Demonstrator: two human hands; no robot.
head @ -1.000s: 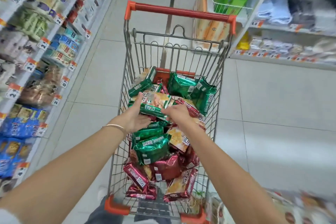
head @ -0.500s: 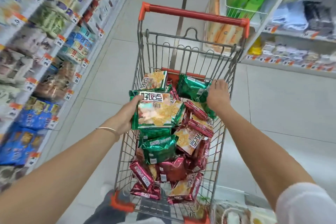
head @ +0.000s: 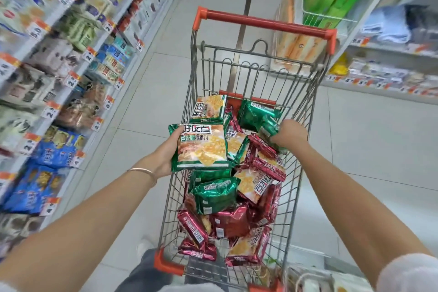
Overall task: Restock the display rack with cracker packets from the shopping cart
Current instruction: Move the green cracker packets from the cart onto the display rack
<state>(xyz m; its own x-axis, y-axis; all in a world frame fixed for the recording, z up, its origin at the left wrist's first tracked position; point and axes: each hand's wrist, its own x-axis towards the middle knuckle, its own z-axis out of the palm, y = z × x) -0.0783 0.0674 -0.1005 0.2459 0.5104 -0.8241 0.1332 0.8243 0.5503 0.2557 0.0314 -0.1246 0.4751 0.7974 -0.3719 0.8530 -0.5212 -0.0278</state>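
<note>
- The left grip was closed on a green cracker packet. Its thumb lay over the top-left corner, and it held the packet face-up just above the pile in the shopping cart.
- The right grip was curled knuckles-up at the cart's far right corner, against a second green packet. Its fingers were hidden, so I couldn't tell whether it had hold of it.
- Both forearms stretched forward over the cart, with a bracelet on the left wrist.
- It looked to me like gathering a handful. Stacking the packets flat and pinching the sealed edges rather than the middle would spare the crackers.
- The display rack stood to the left, so the lift would need to clear the wire rim first.
</note>
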